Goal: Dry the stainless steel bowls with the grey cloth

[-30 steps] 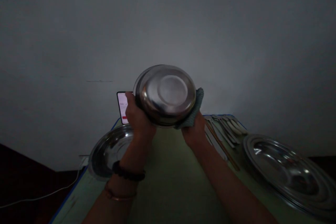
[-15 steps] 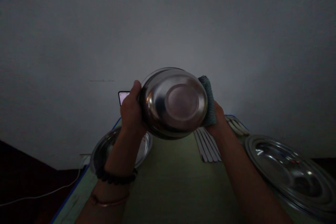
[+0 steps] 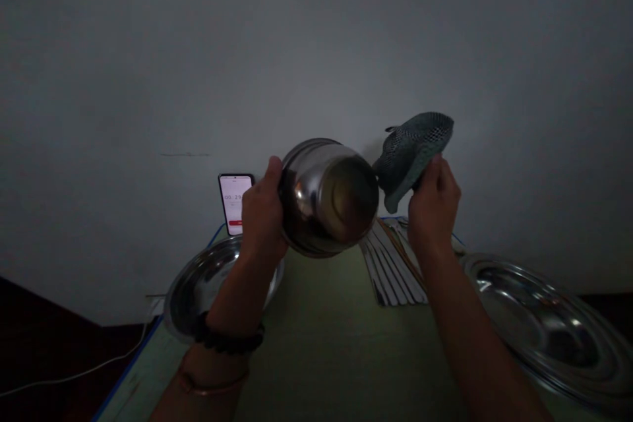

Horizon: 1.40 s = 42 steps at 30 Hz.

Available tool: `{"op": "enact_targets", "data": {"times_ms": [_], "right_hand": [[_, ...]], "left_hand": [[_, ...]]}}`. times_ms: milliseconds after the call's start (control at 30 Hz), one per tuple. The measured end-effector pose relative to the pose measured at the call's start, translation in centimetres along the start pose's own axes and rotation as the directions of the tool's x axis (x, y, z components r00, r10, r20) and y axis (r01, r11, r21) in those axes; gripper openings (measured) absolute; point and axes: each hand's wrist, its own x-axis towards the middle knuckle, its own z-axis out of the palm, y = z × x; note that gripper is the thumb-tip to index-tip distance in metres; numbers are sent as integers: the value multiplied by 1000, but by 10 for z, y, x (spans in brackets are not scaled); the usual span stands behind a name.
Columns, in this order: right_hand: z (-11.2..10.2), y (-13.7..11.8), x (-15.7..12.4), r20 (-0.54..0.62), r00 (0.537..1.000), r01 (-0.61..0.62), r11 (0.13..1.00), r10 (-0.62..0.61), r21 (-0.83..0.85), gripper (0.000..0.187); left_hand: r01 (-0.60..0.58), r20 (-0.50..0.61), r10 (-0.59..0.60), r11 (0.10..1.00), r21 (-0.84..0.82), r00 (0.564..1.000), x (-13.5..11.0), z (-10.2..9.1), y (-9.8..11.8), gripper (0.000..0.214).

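Note:
My left hand [image 3: 264,214] grips a shiny metal bowl [image 3: 309,194] by its left side, thumb up along the rim. The bowl is held above the table, tilted so its round base points to the right and toward me. My right hand [image 3: 435,204] is closed on a grey-green checked cloth [image 3: 415,151]. The cloth hangs bunched to the right of the bowl, its lower left part close to the base; whether they touch I cannot tell. The inside of the bowl is hidden.
A metal basin [image 3: 180,297] stands on the left of the green table [image 3: 331,343]. Stacked metal plates [image 3: 558,330] lie at the right. Several flat-handled utensils [image 3: 390,270] lie behind. A lit phone [image 3: 236,204] leans on the wall, and a white cable [image 3: 79,377] hangs at left.
My right hand has lifted the cloth off the bowl's right side, moving it up and right. The bowl has turned, its base now facing more to the right. More of the phone shows.

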Motion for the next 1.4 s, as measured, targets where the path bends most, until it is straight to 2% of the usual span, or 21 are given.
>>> {"op": "enact_targets", "data": {"times_ms": [67, 100, 133, 167, 200, 267, 333, 433, 600, 667, 733, 800, 867, 933, 1000, 1067, 1167, 1267, 1400], "right_hand": [[5, -19, -11, 131, 984, 130, 990, -122, -60, 35], [9, -26, -19, 244, 953, 199, 978, -178, -65, 34], [14, -33, -28, 371, 895, 285, 957, -247, -53, 35], [20, -38, -38, 499, 810, 372, 928, -308, -32, 38], [25, -41, -47, 580, 738, 444, 895, -345, -33, 43], [33, -45, -60, 648, 659, 535, 844, -382, -46, 45], [35, -47, -64, 662, 636, 576, 815, -397, -65, 45], [30, -46, -54, 631, 669, 553, 830, -393, -69, 42], [22, -25, -31, 532, 789, 338, 940, -309, 46, 40], [21, -12, -27, 511, 825, 235, 969, -241, 77, 40], [21, -2, -26, 490, 857, 150, 987, -163, 65, 41], [23, 6, -28, 461, 882, 88, 995, -101, 49, 42], [26, 11, -31, 443, 894, 42, 997, -64, 59, 45], [30, 13, -35, 443, 894, 30, 996, -65, 85, 47], [35, 12, -40, 451, 887, 64, 994, -98, 89, 48], [39, 10, -49, 457, 875, 146, 987, -159, 64, 48], [44, 2, -66, 491, 823, 322, 947, -285, 10, 49], [49, -4, -82, 534, 769, 460, 884, -353, -78, 54], [52, -3, -92, 549, 751, 532, 828, -366, -176, 59]], "left_hand": [[-50, -24, 52, 994, 95, 998, -4, 1, 1, 44], [-91, -31, 95, 987, 129, 995, -5, 1, 1, 44], [-135, -16, 139, 978, 159, 990, -6, 0, 1, 44], [-180, 8, 182, 966, 185, 983, -7, -1, 2, 44], [-221, 37, 218, 952, 210, 975, -7, -2, 2, 43], [-282, 95, 267, 925, 255, 959, -6, -5, 3, 43], [-304, 144, 273, 909, 286, 951, -6, -7, 4, 43], [-281, 193, 234, 920, 274, 953, -8, -6, 7, 38], [-231, 222, 168, 925, 300, 961, -10, -5, 11, 45], [-167, 148, 133, 953, 251, 980, -8, -6, 12, 48], [-85, 20, 83, 985, 148, 996, -4, -7, 12, 47], [-11, -87, 9, 1000, -22, 996, 1, -7, 10, 42], [54, -121, -82, 974, -218, 989, 6, -6, 7, 34], [105, -98, -148, 930, -352, 984, 12, -5, 3, 26], [121, -68, -163, 903, -413, 984, 17, -5, -1, 26], [122, -56, -165, 881, -457, 985, 22, -8, -5, 31], [143, -46, -194, 843, -518, 980, 25, -12, -6, 36], [193, 67, -186, 832, -520, 980, 22, -12, -4, 39], [237, 166, -182, 874, -424, 969, 9, 0, -6, 41]]}}
